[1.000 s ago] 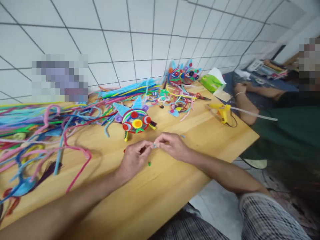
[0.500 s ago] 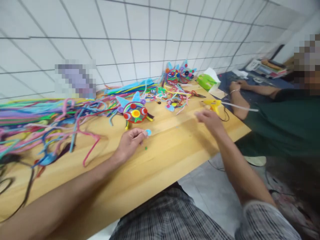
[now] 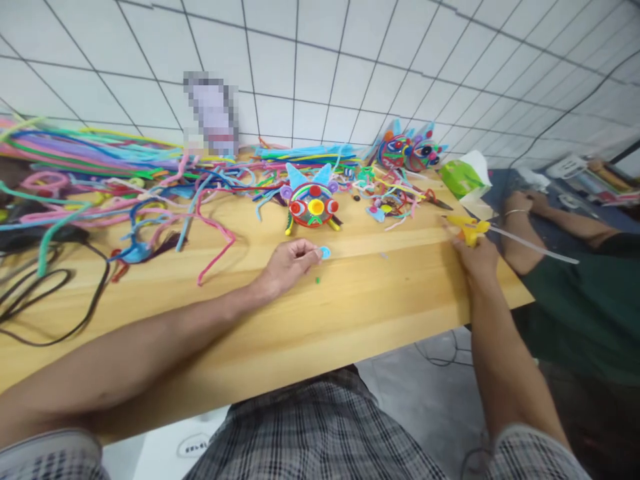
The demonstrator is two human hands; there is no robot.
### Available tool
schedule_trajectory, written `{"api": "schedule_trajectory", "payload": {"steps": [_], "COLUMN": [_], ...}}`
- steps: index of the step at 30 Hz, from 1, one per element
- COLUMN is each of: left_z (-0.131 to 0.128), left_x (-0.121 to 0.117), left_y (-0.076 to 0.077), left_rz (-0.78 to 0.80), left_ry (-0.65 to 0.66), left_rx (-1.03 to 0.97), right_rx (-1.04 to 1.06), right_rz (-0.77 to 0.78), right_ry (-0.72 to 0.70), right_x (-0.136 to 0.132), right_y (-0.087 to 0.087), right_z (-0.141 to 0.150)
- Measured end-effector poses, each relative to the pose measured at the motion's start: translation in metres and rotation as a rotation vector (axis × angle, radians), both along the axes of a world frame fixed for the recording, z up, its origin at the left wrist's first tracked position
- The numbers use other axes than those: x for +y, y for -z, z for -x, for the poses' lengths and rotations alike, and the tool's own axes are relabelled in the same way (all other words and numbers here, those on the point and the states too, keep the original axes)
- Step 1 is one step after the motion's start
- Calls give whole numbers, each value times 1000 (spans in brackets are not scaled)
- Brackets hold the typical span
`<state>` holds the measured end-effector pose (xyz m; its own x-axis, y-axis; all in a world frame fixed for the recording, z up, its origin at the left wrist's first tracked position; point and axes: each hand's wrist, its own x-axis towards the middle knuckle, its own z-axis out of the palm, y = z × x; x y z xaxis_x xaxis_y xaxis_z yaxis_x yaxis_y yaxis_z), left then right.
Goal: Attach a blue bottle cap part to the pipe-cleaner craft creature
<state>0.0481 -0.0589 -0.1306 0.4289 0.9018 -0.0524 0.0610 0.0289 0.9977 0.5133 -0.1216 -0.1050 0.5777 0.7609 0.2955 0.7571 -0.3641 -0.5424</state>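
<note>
My left hand (image 3: 295,261) pinches a small round light-blue button (image 3: 325,253) between thumb and fingertips, just above the table. Behind it stands a colourful animal-face figure (image 3: 315,206) with blue pointed ears, red round eyes and a yellow nose. On the right, my right hand (image 3: 475,257) is closed around a yellow hot glue gun (image 3: 467,230), whose nozzle points left. A long clear glue stick (image 3: 535,244) sticks out of the gun's rear to the right. Just below my left hand lies a tiny green piece (image 3: 317,281).
Pipe cleaners (image 3: 125,157) spread in a tangle over the left and back of the wooden table (image 3: 350,300). A black cable (image 3: 75,340) loops at the left. Two similar figures (image 3: 410,148), scissors (image 3: 436,200) and a green tissue pack (image 3: 465,175) stand behind; a co-worker's arm (image 3: 523,230) rests at right.
My right hand has reached the glue gun and closed around it. My left hand still pinches the light-blue button. The view has turned, shifting the table things rightward in the picture.
</note>
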Motion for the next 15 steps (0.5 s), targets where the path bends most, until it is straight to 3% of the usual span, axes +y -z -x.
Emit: {"api": "schedule_trajectory", "payload": {"steps": [3,5,7,11,15], "left_z": [1,2,3,5,7], "left_x": [2,3,5,5,4], "left_y": [0,0,0,0,0], "left_rz": [-35,-34,-38,-140,-289], "left_ry": [-3,-5,-5,18,10], "left_rx": [-4,-5,2,29,80], "right_rx": [17,46,120,410,494], "right_rz": [13,23,34,-3,26], "right_ry": [168,180,82,-310,-433], "right_x": [6,5,3,4,22], "right_y": [-5,-10,-15,-26,-30], "right_z": [3,15,36,98,155]}}
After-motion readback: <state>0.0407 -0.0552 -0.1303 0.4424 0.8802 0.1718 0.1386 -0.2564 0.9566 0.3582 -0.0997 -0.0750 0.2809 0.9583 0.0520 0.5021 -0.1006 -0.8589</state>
